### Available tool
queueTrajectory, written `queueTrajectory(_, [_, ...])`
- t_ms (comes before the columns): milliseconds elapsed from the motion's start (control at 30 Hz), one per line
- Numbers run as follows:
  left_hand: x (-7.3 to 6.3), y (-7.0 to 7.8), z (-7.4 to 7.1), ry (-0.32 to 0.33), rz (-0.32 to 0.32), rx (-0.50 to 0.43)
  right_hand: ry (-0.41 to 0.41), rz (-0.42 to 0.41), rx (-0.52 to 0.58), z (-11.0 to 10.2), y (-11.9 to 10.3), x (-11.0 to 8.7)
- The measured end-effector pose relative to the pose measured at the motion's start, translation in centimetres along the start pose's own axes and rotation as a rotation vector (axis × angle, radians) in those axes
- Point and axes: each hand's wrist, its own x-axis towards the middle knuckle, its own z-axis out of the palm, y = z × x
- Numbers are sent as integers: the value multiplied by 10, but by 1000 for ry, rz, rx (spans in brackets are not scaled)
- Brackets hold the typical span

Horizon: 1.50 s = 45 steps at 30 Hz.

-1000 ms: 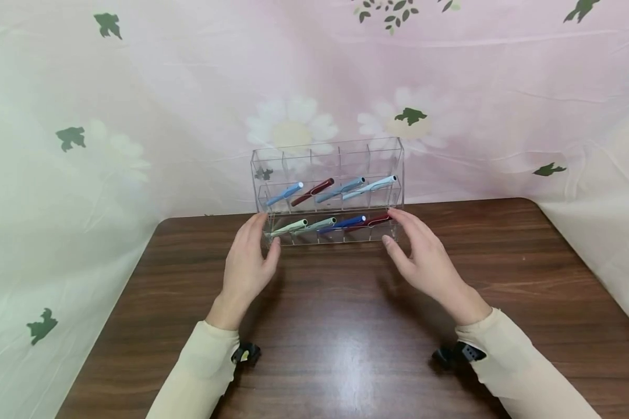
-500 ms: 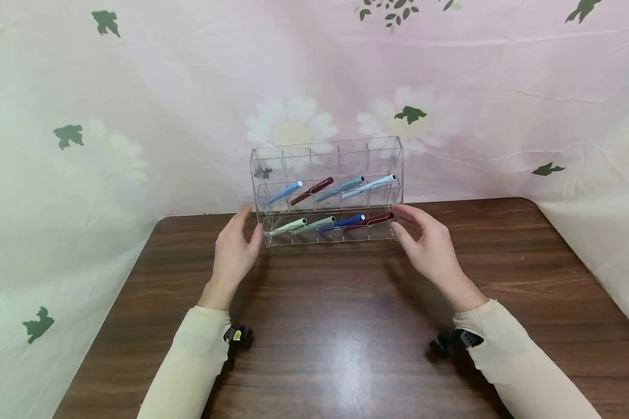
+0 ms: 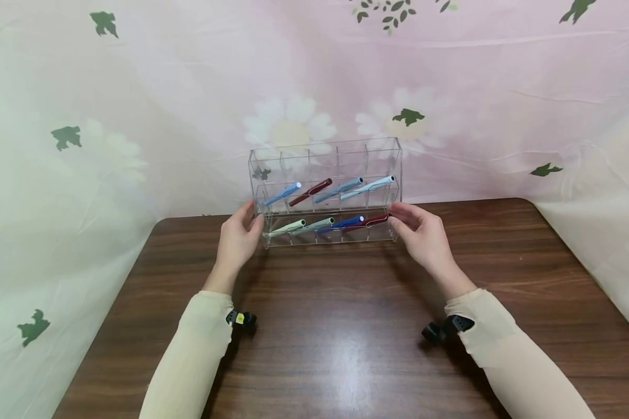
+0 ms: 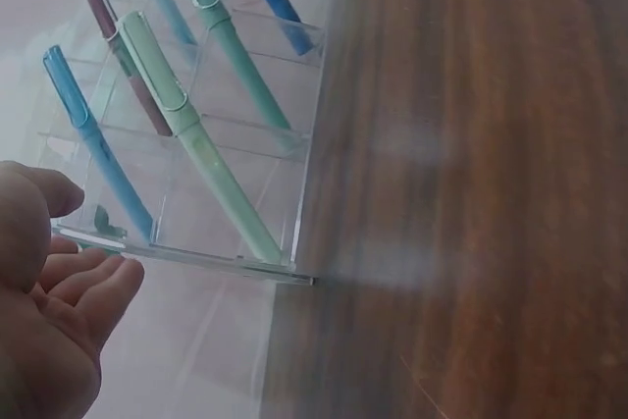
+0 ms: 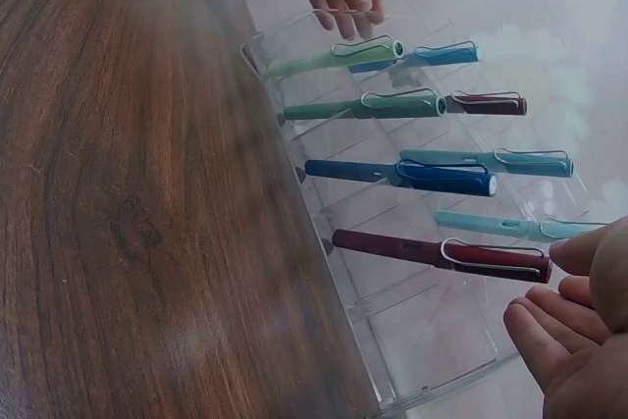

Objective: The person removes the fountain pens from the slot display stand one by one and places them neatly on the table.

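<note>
A clear acrylic pen holder [image 3: 322,148] with tiered compartments stands at the back of the table. Its upper row carries a light blue pen [image 3: 283,195], a dark red one, a steel-blue one and a pale blue one. In the lower row lean a pale green pen [image 4: 201,139], a teal pen [image 5: 363,107], a blue pen [image 5: 402,174] and a dark red pen [image 5: 442,253]. My left hand [image 3: 237,237] grips the holder's left side panel between thumb and fingers. At the right end my right hand [image 3: 423,235] holds the other side, thumb close to the dark red pen's cap.
The dark wooden table [image 3: 325,337] extends in front of the holder. A pale cloth backdrop [image 3: 188,116] with flower and bird prints hangs behind and at both sides. Black wrist cameras hang under both sleeves.
Both hands have moved from in front of the holder's ends to its sides, and their thumbs and fingers have closed in on the panels. The pens stay in their compartments.
</note>
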Motion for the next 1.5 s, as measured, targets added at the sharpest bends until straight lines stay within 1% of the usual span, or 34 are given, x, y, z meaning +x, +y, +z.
queueTrajectory(133, [8,1,1,5,-21,-53,-1,34,-7,2,3,2])
queueTrajectory(300, [15,1,2,5,-48,-67,-1,54,26,5,7,5])
queueTrajectory(433, [17,0,2,-2,-79,-65,-14,66,37,6,8,5])
queueTrajectory(633, [19,-2,0,-13,-76,-62,-32,61,46,5,8,5])
queueTrajectory(767, [21,-3,0,-27,-85,-64,-33,55,89,5,8,5])
queueTrajectory(1000, [20,-7,-3,-46,-103,-80,2,42,150,6,8,6])
queueTrajectory(1167, [20,-8,-6,-73,-124,-102,61,22,122,5,7,6])
queueTrajectory(1300, [20,-8,-6,-76,-114,-102,112,8,101,2,5,5])
queueTrajectory(1500, [19,-9,-6,-63,-97,-92,166,-19,139,-1,-1,6])
